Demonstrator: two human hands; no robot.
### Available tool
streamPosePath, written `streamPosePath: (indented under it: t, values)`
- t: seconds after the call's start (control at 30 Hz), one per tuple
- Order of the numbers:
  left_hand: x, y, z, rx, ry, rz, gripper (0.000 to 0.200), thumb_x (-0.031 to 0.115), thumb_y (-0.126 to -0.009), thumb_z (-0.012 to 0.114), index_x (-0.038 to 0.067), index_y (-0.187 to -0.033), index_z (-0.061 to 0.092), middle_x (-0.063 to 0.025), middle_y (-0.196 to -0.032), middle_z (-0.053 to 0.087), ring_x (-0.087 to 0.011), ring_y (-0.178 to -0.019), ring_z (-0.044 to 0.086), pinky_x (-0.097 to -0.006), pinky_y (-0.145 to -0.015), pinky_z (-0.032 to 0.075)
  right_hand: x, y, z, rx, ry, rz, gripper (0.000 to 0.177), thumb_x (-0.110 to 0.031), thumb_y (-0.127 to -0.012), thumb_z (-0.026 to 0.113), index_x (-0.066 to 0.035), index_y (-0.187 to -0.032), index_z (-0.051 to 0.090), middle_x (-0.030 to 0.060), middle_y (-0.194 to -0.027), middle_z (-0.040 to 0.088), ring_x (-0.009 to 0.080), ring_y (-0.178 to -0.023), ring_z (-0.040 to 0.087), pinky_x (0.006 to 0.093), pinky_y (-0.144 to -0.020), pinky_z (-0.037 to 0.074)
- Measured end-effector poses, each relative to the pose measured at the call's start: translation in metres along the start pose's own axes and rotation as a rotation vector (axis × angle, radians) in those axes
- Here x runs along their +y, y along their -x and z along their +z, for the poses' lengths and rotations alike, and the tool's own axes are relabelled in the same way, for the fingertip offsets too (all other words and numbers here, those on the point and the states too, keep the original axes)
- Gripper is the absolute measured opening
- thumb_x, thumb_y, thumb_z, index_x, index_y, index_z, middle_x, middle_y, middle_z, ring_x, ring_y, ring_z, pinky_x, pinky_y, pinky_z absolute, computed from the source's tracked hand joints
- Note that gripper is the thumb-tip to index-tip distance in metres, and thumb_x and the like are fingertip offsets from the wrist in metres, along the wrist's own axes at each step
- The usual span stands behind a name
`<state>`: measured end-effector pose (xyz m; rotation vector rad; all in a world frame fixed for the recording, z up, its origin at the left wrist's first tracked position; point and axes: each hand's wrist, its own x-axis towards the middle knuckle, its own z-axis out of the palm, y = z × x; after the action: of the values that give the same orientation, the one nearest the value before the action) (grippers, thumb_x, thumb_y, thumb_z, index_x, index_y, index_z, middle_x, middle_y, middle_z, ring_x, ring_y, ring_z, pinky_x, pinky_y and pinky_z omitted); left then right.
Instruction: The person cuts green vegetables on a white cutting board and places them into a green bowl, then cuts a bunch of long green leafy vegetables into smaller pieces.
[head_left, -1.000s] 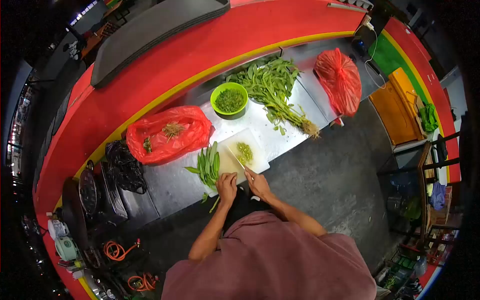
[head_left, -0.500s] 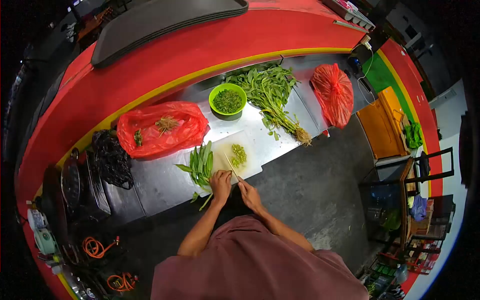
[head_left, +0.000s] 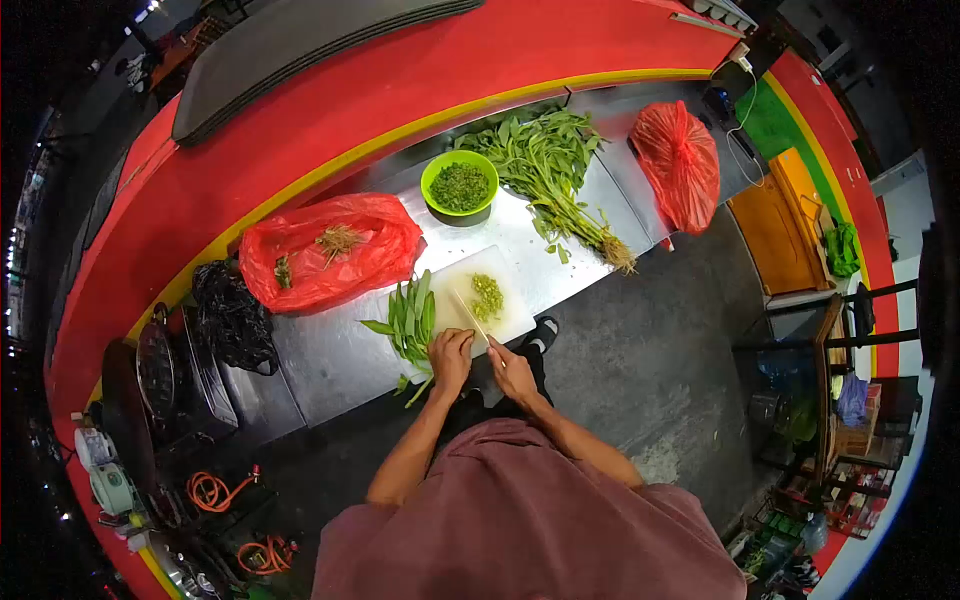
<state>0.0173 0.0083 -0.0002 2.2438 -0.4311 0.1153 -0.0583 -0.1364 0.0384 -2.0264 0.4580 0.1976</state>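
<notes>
My right hand is closed around the handle of a knife, whose blade points up and left across the white cutting board. Close beside the blade, my left hand rests on the board's near edge with its fingers curled and pressed together. What those fingers hold is hidden. Chopped green pieces lie in a small pile to the right of the blade. A bunch of long-leafed greens lies along the board's left side, its stems near my left wrist.
Behind the board stand a lime-green bowl of chopped greens and a rooted leafy bunch. An open red plastic bag and a black bag lie left; a tied red bag sits right. The steel counter ends near my body.
The view has tilted and shifted slightly, so my legs and a sandalled foot now show below the counter. Both hands stay at the board, with the knife still in my right hand.
</notes>
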Motion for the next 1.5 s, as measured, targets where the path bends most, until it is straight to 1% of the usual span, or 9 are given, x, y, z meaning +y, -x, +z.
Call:
streamPosePath:
  t: [0.1, 0.17, 0.3, 0.43, 0.67, 0.9, 0.97, 1.3, 1.5]
  values:
    - [-0.002, -0.004, 0.0, 0.024, 0.004, 0.01, 0.014, 0.006, -0.086, 0.07, 0.004, -0.099, 0.076, -0.0121, -0.093, 0.07, -0.0348, -0.092, 0.065, -0.0458, -0.08, 0.048, -0.001, -0.008, 0.0, -0.057, 0.02, -0.018, 0.045, -0.04, -0.108, 0.047, -0.017, -0.145, 0.058, 0.034, -0.098, 0.067, 0.0514, -0.092, 0.067, 0.0526, -0.079, 0.052]
    - [-0.006, 0.001, 0.002, 0.008, 0.013, -0.002, 0.015, 0.006, -0.086, 0.07, 0.004, -0.099, 0.076, -0.0117, -0.094, 0.07, -0.0349, -0.092, 0.065, -0.0457, -0.08, 0.048, -0.003, -0.005, 0.005, -0.04, 0.038, 0.018, 0.044, -0.038, -0.107, 0.05, -0.018, -0.144, 0.059, 0.0298, -0.086, 0.068, 0.0467, -0.083, 0.069, 0.0487, -0.073, 0.052]
    - [-0.005, 0.001, -0.002, -0.027, 0.061, -0.05, 0.015, 0.007, -0.086, 0.07, 0.005, -0.1, 0.076, -0.0099, -0.099, 0.071, -0.034, -0.097, 0.065, -0.0444, -0.085, 0.045, 0.006, -0.008, 0.013, -0.004, -0.013, -0.047, 0.043, -0.038, -0.107, 0.05, -0.019, -0.144, 0.058, 0.0313, -0.092, 0.069, 0.0494, -0.09, 0.068, 0.0501, -0.078, 0.053]
    - [0.0, 0.0, -0.005, -0.023, 0.012, -0.029, 0.015, 0.01, -0.088, 0.07, 0.006, -0.101, 0.076, -0.0092, -0.098, 0.071, -0.0327, -0.098, 0.065, -0.0439, -0.084, 0.044, 0.001, -0.009, 0.006, -0.074, 0.018, 0.03, 0.044, -0.04, -0.107, 0.048, -0.018, -0.145, 0.058, 0.0328, -0.096, 0.068, 0.0506, -0.096, 0.067, 0.0528, -0.081, 0.053]
    - [-0.001, 0.0, -0.004, -0.039, -0.015, -0.011, 0.014, 0.011, -0.089, 0.069, 0.006, -0.1, 0.076, -0.0098, -0.098, 0.07, -0.0328, -0.096, 0.064, -0.0445, -0.085, 0.045, -0.005, -0.01, 0.008, -0.082, 0.028, 0.02, 0.047, -0.041, -0.108, 0.044, -0.019, -0.147, 0.055, 0.0325, -0.088, 0.067, 0.052, -0.087, 0.066, 0.0572, -0.077, 0.051]
    - [-0.004, 0.004, -0.004, -0.041, 0.03, -0.005, 0.015, 0.009, -0.089, 0.068, 0.005, -0.101, 0.077, -0.0102, -0.095, 0.069, -0.0323, -0.096, 0.064, -0.0446, -0.086, 0.045, -0.004, -0.026, 0.016, -0.024, 0.096, -0.106, 0.043, -0.035, -0.107, 0.048, -0.015, -0.144, 0.058, 0.0308, -0.083, 0.066, 0.0505, -0.081, 0.067, 0.0532, -0.07, 0.052]
    - [-0.003, 0.003, -0.004, -0.057, -0.001, -0.018, 0.016, 0.009, -0.089, 0.068, 0.005, -0.102, 0.077, -0.0107, -0.096, 0.069, -0.0328, -0.096, 0.064, -0.0444, -0.087, 0.045, -0.007, -0.026, 0.015, -0.077, 0.025, -0.025, 0.043, -0.036, -0.108, 0.047, -0.017, -0.145, 0.058, 0.0304, -0.085, 0.068, 0.0504, -0.083, 0.067, 0.0538, -0.073, 0.052]
    - [-0.001, 0.005, -0.006, -0.02, 0.006, 0.041, 0.016, 0.007, -0.089, 0.068, 0.003, -0.102, 0.076, -0.0113, -0.096, 0.067, -0.034, -0.092, 0.063, -0.045, -0.084, 0.044, -0.008, -0.021, 0.019, 0.015, 0.062, -0.105, 0.041, -0.036, -0.108, 0.047, -0.019, -0.143, 0.06, 0.031, -0.087, 0.068, 0.0504, -0.083, 0.067, 0.054, -0.072, 0.052]
    - [-0.005, 0.003, -0.004, -0.006, -0.011, 0.067, 0.017, 0.004, -0.086, 0.069, 0.003, -0.102, 0.076, -0.0125, -0.094, 0.068, -0.035, -0.093, 0.064, -0.045, -0.083, 0.047, -0.013, -0.018, 0.013, -0.059, -0.029, 0.007, 0.043, -0.04, -0.107, 0.047, -0.02, -0.144, 0.059, 0.0324, -0.089, 0.068, 0.0502, -0.086, 0.068, 0.0532, -0.077, 0.053]
